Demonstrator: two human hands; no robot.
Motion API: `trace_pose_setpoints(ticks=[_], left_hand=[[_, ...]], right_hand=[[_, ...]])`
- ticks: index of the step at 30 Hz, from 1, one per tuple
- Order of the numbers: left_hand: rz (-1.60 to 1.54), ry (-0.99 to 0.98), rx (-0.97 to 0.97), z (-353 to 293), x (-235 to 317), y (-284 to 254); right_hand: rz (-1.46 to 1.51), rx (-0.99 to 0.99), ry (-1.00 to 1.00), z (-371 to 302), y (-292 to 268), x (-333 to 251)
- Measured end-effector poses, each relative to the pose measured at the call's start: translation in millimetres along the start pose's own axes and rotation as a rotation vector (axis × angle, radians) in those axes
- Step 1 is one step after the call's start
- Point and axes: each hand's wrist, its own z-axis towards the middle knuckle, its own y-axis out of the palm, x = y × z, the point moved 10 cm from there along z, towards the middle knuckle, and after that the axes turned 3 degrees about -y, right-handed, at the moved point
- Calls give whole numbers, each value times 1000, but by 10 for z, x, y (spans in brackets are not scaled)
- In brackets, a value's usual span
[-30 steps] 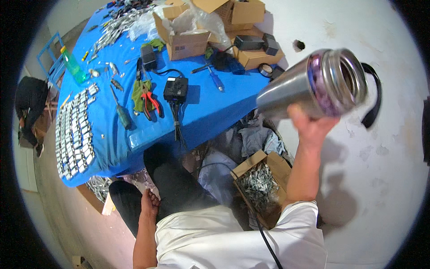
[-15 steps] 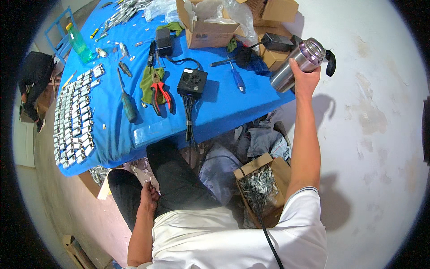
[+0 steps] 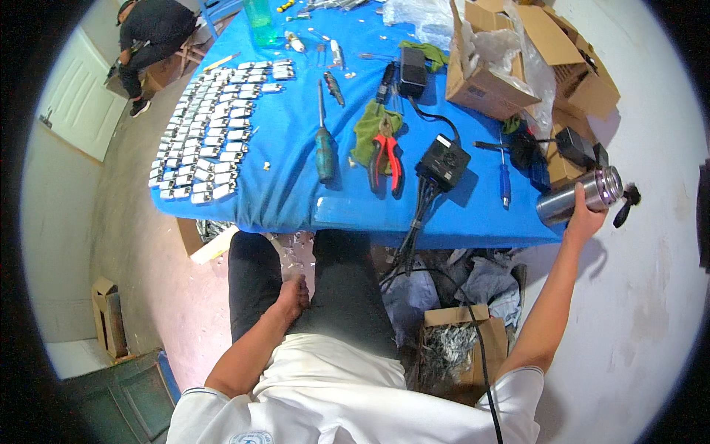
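A stainless-steel thermos flask [image 3: 560, 206] is tilted in the right grip [image 3: 588, 216], its fingers wrapped around the body, beside the right corner of the blue-draped counter [image 3: 477, 218]. Left of that grip lie a blue screwdriver [image 3: 505, 183] and, farther, red-handled pliers [image 3: 385, 143]. The left grip [image 3: 294, 294] curls over black trousers [image 3: 344, 296]; I cannot tell whether it pinches anything.

Workshop with pliers [image 3: 385, 138], screwdriver [image 3: 325, 155], small parts [image 3: 215, 132]

Wall [image 3: 643, 311]: bright, soft shadow beside the right hand [image 3: 585, 220]
Steel flask [image 3: 556, 205]: pale glints
Blue cloth [image 3: 285, 189]: well lit, mostly sharp
Door [image 3: 83, 100]: bowed by fisheye distortion
Corners: black
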Motion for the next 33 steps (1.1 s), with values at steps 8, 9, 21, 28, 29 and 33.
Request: trace_pose_setpoints(ticks=[8, 9, 21, 28, 29, 33], left_hand=[[16, -21, 60, -22, 27, 93], [-19, 5, -20, 4, 23, 94], [-61, -21, -69, -102, 11, 72], [-140, -8, -99, 5, 6, 58], [-160, 5, -132, -24, 36, 100], [-257, 38, -177, -317, 169, 87]], right_hand=[[22, -10, 30, -5, -80, 172], [-7, -16, 39, -2, -87, 216], [44, -185, 7, -911, 110, -798], [251, -1251, -464, -2807, 2221, -3073], [282, -1255, -572, -3008, 2418, -3185], [204, -1146, -704, -3536, 3156, -3228]])
